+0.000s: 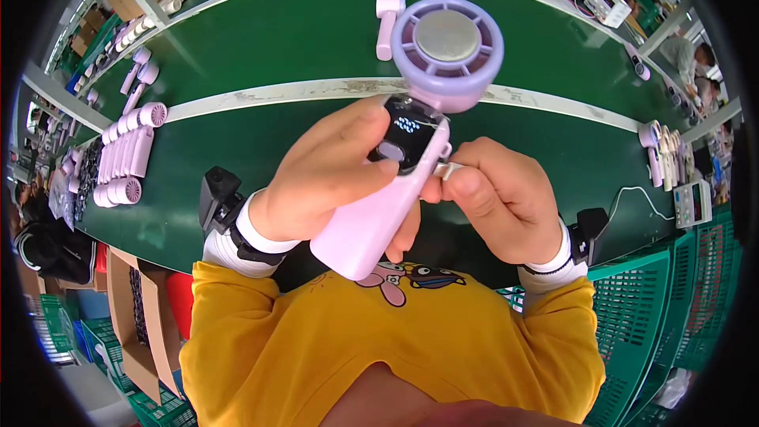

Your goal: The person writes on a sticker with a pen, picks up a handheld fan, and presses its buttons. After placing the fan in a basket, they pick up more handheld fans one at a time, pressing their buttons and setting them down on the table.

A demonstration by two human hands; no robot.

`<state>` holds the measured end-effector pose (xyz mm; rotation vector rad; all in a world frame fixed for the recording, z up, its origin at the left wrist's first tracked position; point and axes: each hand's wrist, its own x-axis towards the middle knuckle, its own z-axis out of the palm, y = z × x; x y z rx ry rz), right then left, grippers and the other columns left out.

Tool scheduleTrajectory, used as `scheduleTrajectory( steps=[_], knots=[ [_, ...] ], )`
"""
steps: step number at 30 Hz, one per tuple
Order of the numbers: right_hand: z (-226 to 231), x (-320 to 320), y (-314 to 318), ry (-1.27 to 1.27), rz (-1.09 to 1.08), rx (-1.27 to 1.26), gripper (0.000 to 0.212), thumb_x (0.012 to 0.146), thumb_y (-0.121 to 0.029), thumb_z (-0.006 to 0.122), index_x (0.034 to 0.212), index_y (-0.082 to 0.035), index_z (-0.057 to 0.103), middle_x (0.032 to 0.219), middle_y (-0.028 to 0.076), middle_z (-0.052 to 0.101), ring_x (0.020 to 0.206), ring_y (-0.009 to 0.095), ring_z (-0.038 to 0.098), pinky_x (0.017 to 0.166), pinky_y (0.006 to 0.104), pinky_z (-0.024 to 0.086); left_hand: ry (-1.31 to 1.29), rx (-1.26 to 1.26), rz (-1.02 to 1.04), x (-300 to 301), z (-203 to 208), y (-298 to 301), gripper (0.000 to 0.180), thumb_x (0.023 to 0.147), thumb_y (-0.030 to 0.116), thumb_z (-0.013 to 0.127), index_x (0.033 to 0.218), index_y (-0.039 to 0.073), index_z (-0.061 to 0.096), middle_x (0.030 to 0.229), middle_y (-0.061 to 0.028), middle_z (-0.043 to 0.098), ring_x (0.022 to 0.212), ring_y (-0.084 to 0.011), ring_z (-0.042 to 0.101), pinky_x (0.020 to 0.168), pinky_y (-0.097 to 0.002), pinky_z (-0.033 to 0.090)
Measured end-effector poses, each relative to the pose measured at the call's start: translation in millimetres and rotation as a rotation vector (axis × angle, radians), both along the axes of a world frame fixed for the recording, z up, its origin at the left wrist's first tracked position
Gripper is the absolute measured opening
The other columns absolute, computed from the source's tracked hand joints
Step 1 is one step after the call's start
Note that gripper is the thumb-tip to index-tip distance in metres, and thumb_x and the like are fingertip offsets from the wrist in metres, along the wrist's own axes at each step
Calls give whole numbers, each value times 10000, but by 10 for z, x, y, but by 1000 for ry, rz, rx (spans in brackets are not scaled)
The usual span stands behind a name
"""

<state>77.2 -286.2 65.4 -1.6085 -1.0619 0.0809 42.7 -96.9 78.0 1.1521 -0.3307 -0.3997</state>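
A lilac handheld fan (371, 217) is tilted up in front of my chest, with its round head (448, 43) away from me. Lit marks show on its glossy black panel (407, 130). My left hand (332, 162) wraps around the handle, with the thumb on the panel beside an oval button. Close to the handle's right side, my right hand (506, 202) is closed in a pinch on a small white plug (448, 170), just below a little loop on the fan. Fingers cover part of the plug, so I cannot tell if it sits in the fan.
Another lilac fan (387, 28) lies on the green bench behind a white ledge (316, 91). Several lilac fans (126, 154) are stacked at the left. A white meter box (692, 204) with a cable is at the right, near more fans. Green crates (632, 308) stand below right.
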Motion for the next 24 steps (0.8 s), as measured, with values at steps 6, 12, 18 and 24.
scheduleTrajectory(
  steps=[6,12,18,24],
  knots=[
    [68,80,-77,-148,98,-162,221,879,-185,450,779,-1,520,680,71,561,562,173,531,500,264,392,-68,35,-113,29,-59,43,403,808,120,378,1161,-49,284,810,-157,539,551,-186,572,471,-288,472],
    [13,29,19,-153,-79,-78,192,866,-172,471,722,-51,512,635,52,544,517,225,525,446,290,387,-462,-1,27,67,-370,-27,547,783,30,402,1279,-21,175,989,-198,469,634,-185,564,489,-281,474],
    [-104,93,52,-158,-65,-113,216,892,-187,423,818,-8,519,654,79,539,540,210,522,498,260,394,-661,137,193,124,-617,-56,718,708,-124,402,1333,28,83,1247,-259,233,753,-220,551,540,-274,486],
    [-54,127,49,-128,-115,-188,179,865,-185,480,777,-34,519,634,71,549,546,225,554,474,292,419,-644,135,221,79,-576,-101,719,729,-46,459,1325,-4,60,1228,-216,281,842,-188,520,658,-272,452]
  ],
)
